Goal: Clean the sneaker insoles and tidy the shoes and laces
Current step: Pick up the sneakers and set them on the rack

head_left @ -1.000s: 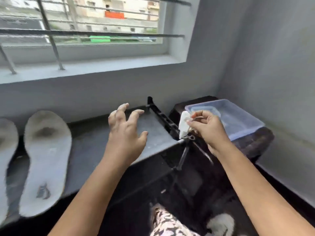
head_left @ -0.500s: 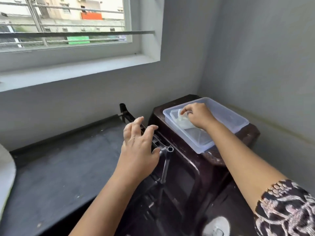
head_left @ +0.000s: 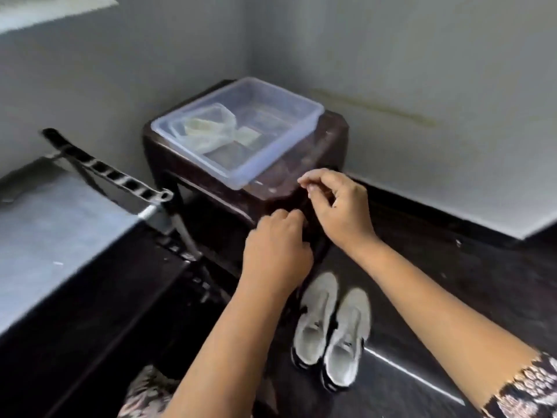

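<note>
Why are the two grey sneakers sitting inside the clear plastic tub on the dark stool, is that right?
Not quite. In the head view the two grey sneakers stand side by side on the dark floor, below the dark stool. The clear plastic tub sits on that stool.

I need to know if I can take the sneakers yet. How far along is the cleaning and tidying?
Partly done, it seems. The pale wipe lies in the clear tub on the dark stool, so wiping looks paused or finished. Both hands, left and right, hang empty above the pair of sneakers on the floor. No insoles or laces are in view, so refitting probably remains.
</note>
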